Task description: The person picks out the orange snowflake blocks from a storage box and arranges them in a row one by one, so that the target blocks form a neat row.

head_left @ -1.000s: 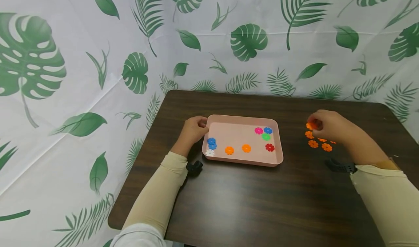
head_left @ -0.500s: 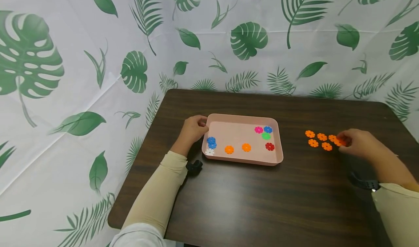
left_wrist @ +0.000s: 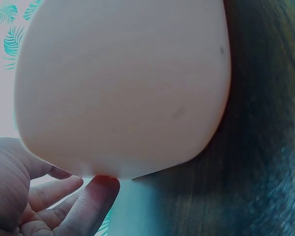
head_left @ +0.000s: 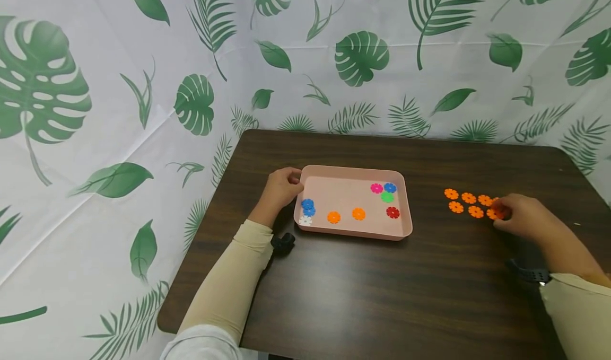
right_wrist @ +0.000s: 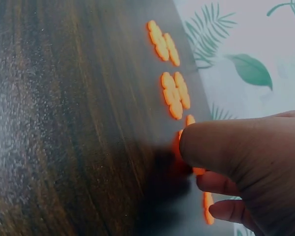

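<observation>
At the left end of a shallow pink tray [head_left: 353,234], my left hand [head_left: 282,186] grips the rim. In the left wrist view, the thumb tip [left_wrist: 104,186] lies on the tray's [left_wrist: 123,88] edge, with other fingers partly behind it. My right hand [head_left: 524,215] pinches an orange flower-shaped disc [head_left: 494,213] at the right end of two rows of similar orange discs [head_left: 469,198] on the table. From the right wrist, the thumb [right_wrist: 206,147] covers much of the held disc.
Inside the tray lie two orange discs [head_left: 358,214], overlapping blue ones [head_left: 308,207], a white [head_left: 305,220], a red [head_left: 393,212], a green [head_left: 387,196], a pink [head_left: 376,188] and another blue disc [head_left: 390,187]. The dark wooden table [head_left: 363,296] meets a leaf-patterned cloth behind.
My right hand has moved right from the left end of the orange discs, then slightly nearer the body, laying bare the rows. The left hand and tray have stayed put.
</observation>
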Tool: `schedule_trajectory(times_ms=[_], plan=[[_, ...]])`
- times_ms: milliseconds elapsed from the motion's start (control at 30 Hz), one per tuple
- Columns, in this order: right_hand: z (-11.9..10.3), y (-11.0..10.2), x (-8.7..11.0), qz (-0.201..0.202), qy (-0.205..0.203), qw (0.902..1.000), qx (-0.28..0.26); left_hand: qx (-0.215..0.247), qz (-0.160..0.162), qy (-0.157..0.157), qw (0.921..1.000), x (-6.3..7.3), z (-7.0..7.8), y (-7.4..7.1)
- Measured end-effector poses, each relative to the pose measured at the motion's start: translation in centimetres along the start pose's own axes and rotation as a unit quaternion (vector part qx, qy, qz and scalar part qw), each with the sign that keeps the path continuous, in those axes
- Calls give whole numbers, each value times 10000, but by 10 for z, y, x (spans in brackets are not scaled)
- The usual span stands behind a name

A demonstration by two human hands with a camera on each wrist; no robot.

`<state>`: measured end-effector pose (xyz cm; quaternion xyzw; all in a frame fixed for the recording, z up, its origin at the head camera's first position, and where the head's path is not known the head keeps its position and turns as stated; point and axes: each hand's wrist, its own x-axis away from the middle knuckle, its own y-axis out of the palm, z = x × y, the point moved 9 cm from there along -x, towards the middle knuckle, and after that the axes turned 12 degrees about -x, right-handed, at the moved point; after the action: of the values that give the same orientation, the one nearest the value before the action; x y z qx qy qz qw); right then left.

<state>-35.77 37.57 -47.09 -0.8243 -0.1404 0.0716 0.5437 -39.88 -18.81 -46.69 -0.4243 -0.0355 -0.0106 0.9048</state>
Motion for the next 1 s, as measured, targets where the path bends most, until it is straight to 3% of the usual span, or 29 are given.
schedule_trajectory(times_ms=[267,433,633,767,867,1000], plan=[[-6,-2,2,-21,50,9998,190,-25,-49,-22,10000,-1,-1,1],[-27,-15,-9,-46,-44,10000,23,-18,-7,-10,10000,-2,0,1],[-82,-24,-35,-133,-513,9986,-85,10,-57,-109,9999,-2,-2,2],[-127,-24,-57,11,-916,9957,-164,-25,-89,-170,9998,-3,-3,3],[-159,-18,-75,55,-1027,9944,-245,-51,-93,-167,9998,-3,-3,4],[-199,-1,-97,-196,-1118,9925,-444,-45,-103,-178,9998,-3,-2,4]])
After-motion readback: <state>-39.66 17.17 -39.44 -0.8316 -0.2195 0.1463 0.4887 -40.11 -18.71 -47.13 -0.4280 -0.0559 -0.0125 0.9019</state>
